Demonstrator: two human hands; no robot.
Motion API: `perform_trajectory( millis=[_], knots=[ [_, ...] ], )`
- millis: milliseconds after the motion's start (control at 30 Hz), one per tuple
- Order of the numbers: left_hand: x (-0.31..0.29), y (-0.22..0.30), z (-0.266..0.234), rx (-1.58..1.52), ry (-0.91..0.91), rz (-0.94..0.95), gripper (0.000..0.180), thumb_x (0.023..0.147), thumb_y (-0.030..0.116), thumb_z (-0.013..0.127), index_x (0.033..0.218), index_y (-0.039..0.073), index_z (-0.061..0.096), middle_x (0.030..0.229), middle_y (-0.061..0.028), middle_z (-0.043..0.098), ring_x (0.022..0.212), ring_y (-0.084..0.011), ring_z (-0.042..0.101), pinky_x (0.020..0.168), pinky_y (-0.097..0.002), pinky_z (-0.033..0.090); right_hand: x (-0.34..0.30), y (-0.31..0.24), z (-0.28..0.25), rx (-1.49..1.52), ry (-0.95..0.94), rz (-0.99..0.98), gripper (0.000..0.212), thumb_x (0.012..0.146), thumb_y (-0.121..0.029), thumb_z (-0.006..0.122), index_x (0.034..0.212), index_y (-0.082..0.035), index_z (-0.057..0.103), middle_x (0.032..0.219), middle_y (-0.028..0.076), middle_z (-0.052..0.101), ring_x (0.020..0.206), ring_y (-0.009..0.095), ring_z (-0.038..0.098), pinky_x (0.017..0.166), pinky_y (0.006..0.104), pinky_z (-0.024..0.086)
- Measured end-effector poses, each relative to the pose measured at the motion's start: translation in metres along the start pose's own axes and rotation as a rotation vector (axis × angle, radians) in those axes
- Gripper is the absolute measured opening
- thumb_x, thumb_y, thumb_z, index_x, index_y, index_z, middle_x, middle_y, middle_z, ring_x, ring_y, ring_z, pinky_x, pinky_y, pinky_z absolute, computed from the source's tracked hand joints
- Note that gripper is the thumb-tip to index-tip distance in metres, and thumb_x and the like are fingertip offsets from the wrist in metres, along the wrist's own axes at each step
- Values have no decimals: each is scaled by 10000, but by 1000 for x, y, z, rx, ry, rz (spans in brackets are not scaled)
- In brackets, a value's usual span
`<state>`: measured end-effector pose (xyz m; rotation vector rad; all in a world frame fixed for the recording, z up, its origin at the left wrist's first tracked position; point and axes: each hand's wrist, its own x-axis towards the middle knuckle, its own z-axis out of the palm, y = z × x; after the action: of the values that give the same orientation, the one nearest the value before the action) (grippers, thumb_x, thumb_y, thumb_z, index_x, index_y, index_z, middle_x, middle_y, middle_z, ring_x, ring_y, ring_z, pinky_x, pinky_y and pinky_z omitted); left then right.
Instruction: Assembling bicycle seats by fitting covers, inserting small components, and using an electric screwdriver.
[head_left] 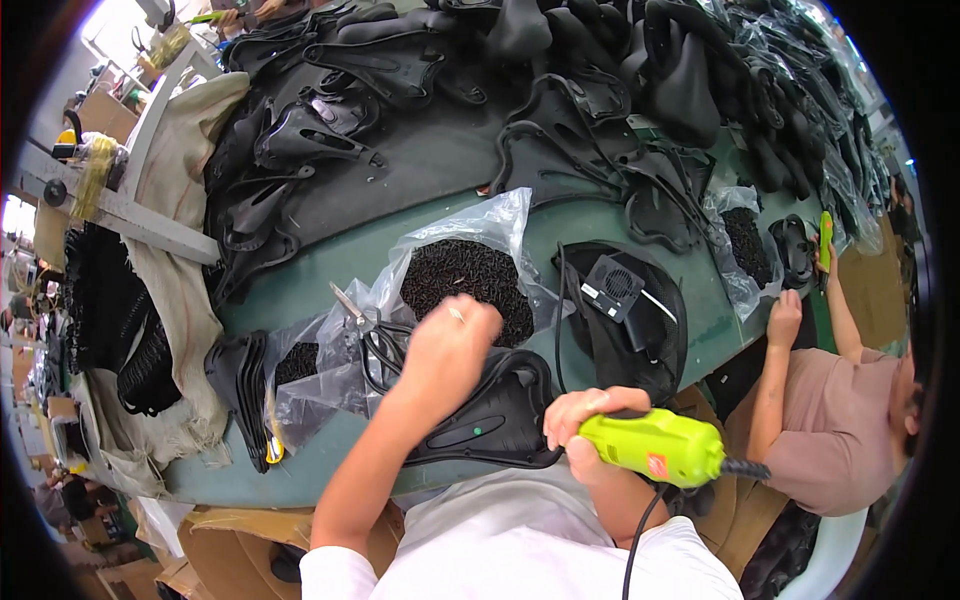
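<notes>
A black saddle base lay at the near edge of the worktop, just in front of the person. The left hand hovered over its far end, fingers bunched together and pinching something small and pale between the tips; I could not tell what it was, though the hand sat right at the mouth of an open clear bag of small dark screws. The right hand was wrapped tight round the nose of a lime-green electric screwdriver, the tool lying level just off the near edge, its cord trailing down and its tip close to the saddle base's right rim.

By my reckoning the piece was mid-way: a fastener seemingly picked, not yet set or driven. How many were already in the base I could not see.

A pair of scissors rested on the plastic to the left of the bag, and a short stack of black shells stood toward the near left corner. A dark saddle with a boxy black fitting lay to the right. The far half of the worktop was heaped with black saddle parts, plenty apparently waiting. At the right edge a co-worker in a pinkish top worked with a second green tool.
</notes>
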<state>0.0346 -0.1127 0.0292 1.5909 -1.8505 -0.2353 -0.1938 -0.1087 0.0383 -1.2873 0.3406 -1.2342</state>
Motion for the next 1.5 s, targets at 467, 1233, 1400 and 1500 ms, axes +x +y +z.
perform_trajectory(
  millis=[467,1233,1400,1500],
  knots=[
    [-49,40,14,8,-20,387,208,832,218,825,903,76,690,811,-17,532,773,-195,569,699,-335,453,35,-27,4,75,-90,-98,450,997,-238,789,1206,-103,415,769,67,622,582,212,623,572,369,559],
    [-1,-48,39,408,190,-135,158,971,187,712,930,75,608,898,-98,616,881,-293,617,799,-428,493,66,33,13,-106,143,-39,378,958,0,712,1235,-85,470,792,64,603,612,191,599,572,361,529],
    [-2,-47,44,419,186,-149,179,991,201,692,917,70,594,885,-107,619,878,-296,615,798,-425,486,67,38,13,-121,136,29,383,942,17,731,1208,-83,474,820,69,605,636,192,604,581,357,540],
    [-2,-49,45,438,182,-158,188,995,203,688,901,71,593,868,-107,624,864,-295,618,796,-424,485,67,45,12,-340,61,-21,389,930,27,750,1189,-61,474,836,78,606,649,187,609,583,341,555]
  ],
)
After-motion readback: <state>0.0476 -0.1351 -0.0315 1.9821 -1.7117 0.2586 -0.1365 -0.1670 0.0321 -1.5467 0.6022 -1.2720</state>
